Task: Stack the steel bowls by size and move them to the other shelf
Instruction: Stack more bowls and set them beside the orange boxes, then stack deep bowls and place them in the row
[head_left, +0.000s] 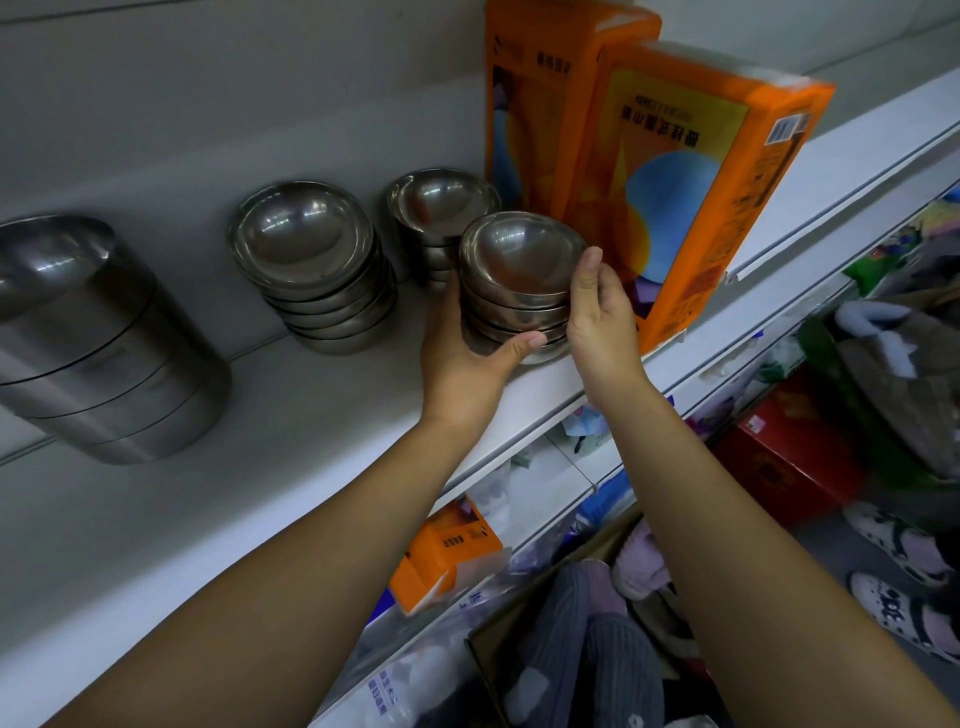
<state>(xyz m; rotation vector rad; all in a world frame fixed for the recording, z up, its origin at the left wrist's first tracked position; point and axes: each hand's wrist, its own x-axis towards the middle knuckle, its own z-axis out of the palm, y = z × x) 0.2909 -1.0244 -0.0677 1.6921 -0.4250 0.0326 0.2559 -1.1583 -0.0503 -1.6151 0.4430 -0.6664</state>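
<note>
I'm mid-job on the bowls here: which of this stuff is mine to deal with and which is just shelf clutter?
Job:
- small bowl stack, held between left hand and right hand
- rear bowl stack
- wide bowl stack
- white shelf

Clutter:
- steel canisters
- orange boxes
- goods on the lower shelves

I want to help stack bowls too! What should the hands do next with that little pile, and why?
Probably lift it straight up. The left hand and right hand hold the small bowl stack from both sides, but it still seems to sit on the shelf beside the orange box.
</note>
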